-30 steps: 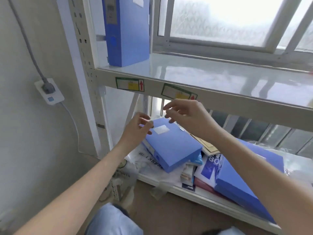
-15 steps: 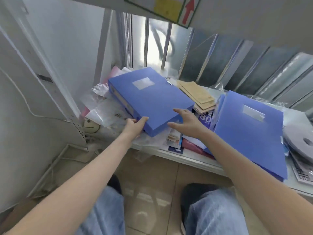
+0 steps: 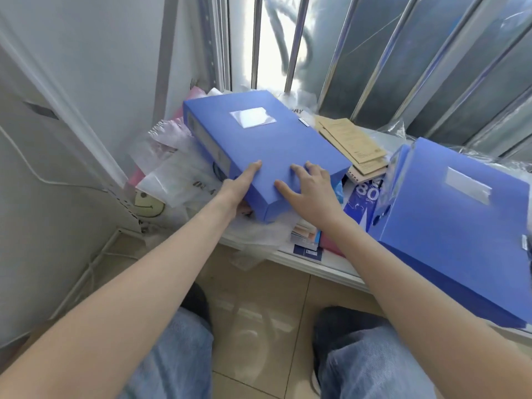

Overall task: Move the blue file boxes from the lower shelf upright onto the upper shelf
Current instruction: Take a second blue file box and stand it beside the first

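A blue file box (image 3: pixel 259 139) with a clear label pocket lies flat on a heap of papers at the left of the lower shelf (image 3: pixel 331 269). My left hand (image 3: pixel 241 185) grips its near left corner, thumb on the lid and fingers underneath. My right hand (image 3: pixel 311 191) lies flat on the lid at the near right end, fingers spread. A second blue file box (image 3: pixel 460 226) lies flat and tilted at the right, untouched. The upper shelf is out of view.
Brown envelopes (image 3: pixel 351 142) and notebooks lie between the two boxes. Crumpled plastic bags (image 3: pixel 172 174) spill to the left, against the shelf's upright post (image 3: pixel 72 125). Metal window bars (image 3: pixel 296 38) close the back. My knees are just below the shelf's front edge.
The view dropped from the upper shelf to the lower one. Both hands came down to the box's near end; the right hand slid from the edge up onto the lid.
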